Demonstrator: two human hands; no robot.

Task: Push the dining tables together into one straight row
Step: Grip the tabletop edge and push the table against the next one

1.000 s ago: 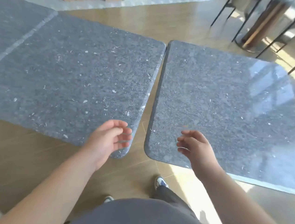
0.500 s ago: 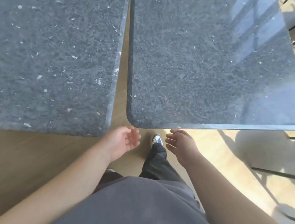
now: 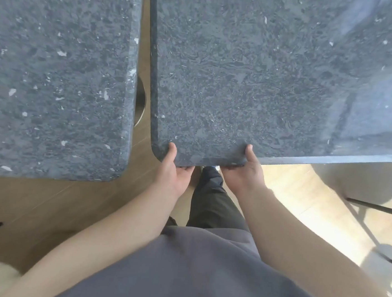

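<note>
You have two dark grey speckled stone dining tables in front of you. The left table [image 3: 54,76] fills the upper left of the view, its rounded near corner over the wooden floor [image 3: 43,206]. The right table [image 3: 256,70] sits just beside it, apart by a narrow strip of floor that widens toward you, so their facing edges are not parallel. In that gap a round metal table base [image 3: 140,101] shows beneath the left surface.

Both your hands are clamped on the near edge of the right table, close to its rounded left corner. Your left hand [image 3: 173,170] has its thumb on top of the surface and its fingers curled under the edge. Your right hand [image 3: 245,174] grips the same way, thumb on top, just to the right of it. One shoe [image 3: 216,167] and a dark trouser leg [image 3: 212,197] show between your two hands, below the edge.
</note>
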